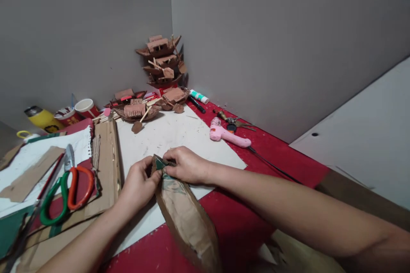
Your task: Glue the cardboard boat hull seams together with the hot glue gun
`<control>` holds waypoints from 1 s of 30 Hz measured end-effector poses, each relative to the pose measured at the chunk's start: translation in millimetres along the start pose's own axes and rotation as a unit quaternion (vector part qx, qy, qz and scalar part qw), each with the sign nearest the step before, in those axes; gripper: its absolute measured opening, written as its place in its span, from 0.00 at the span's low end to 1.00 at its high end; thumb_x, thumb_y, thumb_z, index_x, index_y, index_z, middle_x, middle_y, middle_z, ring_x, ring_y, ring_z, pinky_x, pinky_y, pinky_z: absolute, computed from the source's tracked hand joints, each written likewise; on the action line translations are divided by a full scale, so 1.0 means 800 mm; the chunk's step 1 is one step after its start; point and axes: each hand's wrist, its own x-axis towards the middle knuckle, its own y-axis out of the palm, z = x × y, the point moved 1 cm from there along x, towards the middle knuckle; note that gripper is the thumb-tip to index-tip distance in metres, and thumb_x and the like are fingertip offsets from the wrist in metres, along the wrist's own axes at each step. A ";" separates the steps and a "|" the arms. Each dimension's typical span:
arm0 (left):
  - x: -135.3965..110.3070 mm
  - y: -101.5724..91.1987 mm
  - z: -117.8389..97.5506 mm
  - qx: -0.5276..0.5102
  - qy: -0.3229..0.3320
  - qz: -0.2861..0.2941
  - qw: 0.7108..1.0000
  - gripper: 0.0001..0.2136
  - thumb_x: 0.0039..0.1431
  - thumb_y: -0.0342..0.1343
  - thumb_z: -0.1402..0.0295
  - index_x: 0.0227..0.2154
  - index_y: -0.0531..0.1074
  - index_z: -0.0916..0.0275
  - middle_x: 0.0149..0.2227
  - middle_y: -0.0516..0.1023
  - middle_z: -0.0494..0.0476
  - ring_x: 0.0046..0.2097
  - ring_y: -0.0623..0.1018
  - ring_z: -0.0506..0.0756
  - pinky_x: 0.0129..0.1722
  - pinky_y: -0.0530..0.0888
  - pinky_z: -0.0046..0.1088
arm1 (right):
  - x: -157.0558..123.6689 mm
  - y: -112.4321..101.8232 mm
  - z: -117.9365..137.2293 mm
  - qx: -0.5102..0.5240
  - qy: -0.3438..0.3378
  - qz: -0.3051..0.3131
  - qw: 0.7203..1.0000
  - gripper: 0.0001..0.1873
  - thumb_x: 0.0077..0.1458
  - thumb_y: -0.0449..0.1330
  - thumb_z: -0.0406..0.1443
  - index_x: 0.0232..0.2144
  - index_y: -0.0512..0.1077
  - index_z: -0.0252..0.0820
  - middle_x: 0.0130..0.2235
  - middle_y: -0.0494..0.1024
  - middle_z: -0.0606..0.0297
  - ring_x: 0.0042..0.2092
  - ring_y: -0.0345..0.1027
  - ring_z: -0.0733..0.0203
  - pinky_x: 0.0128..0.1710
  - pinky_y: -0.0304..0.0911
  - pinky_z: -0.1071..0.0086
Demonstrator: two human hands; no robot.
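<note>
Pinching the pointed tip of a folded cardboard piece [187, 222], the left hand [139, 183] and right hand [187, 164] both close on it over a white sheet [179, 136] at mid-tabletop. This looks like pressing a seam, which calls for steady, even pressure. Scissors [64, 192] lie at 9 o'clock, a glue gun [226, 134] at 1 and model boats [163, 62] at 12, all clear of the hands.

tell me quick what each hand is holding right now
Left hand: shut, pinching the pointed end of the cardboard piece.
Right hand: shut on the same end.
</note>
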 end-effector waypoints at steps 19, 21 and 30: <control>-0.007 -0.001 0.004 0.063 0.008 0.002 0.998 0.09 0.56 0.49 0.66 0.23 0.61 0.61 0.23 0.60 0.47 0.28 0.61 0.50 0.28 0.59 0.26 | 0.000 0.004 -0.003 0.019 -0.049 -0.039 0.998 0.05 0.47 0.56 0.28 0.22 0.71 0.35 0.23 0.64 0.70 0.27 0.57 0.70 0.27 0.51 0.75; -0.007 -0.002 0.005 0.058 0.005 -0.003 0.998 0.09 0.56 0.50 0.66 0.22 0.60 0.60 0.22 0.59 0.47 0.28 0.61 0.50 0.27 0.59 0.25 | -0.001 0.003 -0.001 0.018 -0.038 -0.042 0.998 0.05 0.47 0.56 0.29 0.24 0.73 0.35 0.22 0.65 0.70 0.26 0.57 0.69 0.27 0.52 0.75; -0.012 -0.001 -0.004 0.061 0.024 -0.002 0.998 0.10 0.60 0.48 0.64 0.28 0.70 0.62 0.27 0.71 0.51 0.31 0.68 0.52 0.32 0.64 0.27 | -0.011 0.003 0.004 0.066 -0.053 -0.099 0.991 0.06 0.50 0.56 0.30 0.28 0.73 0.36 0.23 0.71 0.68 0.25 0.61 0.69 0.26 0.56 0.76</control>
